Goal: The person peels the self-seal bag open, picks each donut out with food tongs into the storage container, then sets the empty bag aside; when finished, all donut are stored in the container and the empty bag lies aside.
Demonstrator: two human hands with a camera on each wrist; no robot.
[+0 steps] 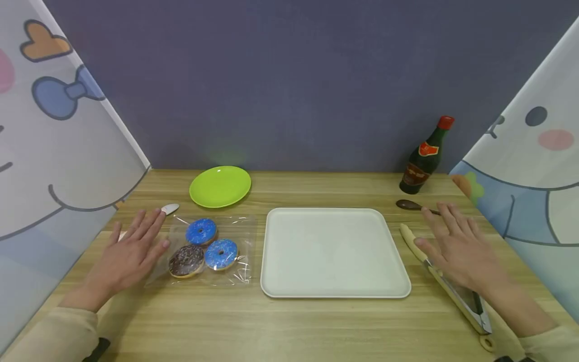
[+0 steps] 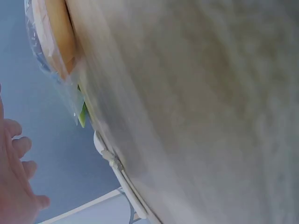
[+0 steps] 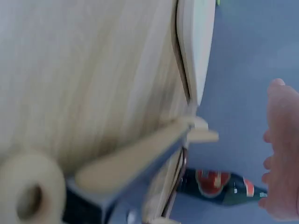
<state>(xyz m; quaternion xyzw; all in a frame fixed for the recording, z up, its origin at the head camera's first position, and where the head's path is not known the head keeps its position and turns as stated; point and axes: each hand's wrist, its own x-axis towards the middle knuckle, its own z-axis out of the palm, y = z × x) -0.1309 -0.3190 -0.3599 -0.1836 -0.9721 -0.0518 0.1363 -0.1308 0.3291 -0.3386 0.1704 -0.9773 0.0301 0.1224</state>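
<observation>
My left hand [image 1: 128,259] hovers palm down with straight fingers, holding nothing; in the left wrist view its fingers are raised off the tabletop. Beneath it lies a thin white utensil [image 1: 170,208], mostly hidden in the head view. Just right of that hand is a clear bag [image 1: 245,251] with two blue-iced donuts [image 1: 221,254] and a chocolate donut [image 1: 186,261]. Also palm down, fingers extended, my right hand [image 1: 466,251] hangs above beige-and-metal tongs [image 1: 410,241], covering part of them. A dark spoon [image 1: 408,204] lies past its fingertips.
A white rectangular tray [image 1: 334,254] sits mid-table between the hands. Behind the bag is a green plate [image 1: 220,187]. At the back right stands a dark bottle [image 1: 420,163] with a red cap. A dark wall [image 1: 307,85] and printed side panels enclose the table.
</observation>
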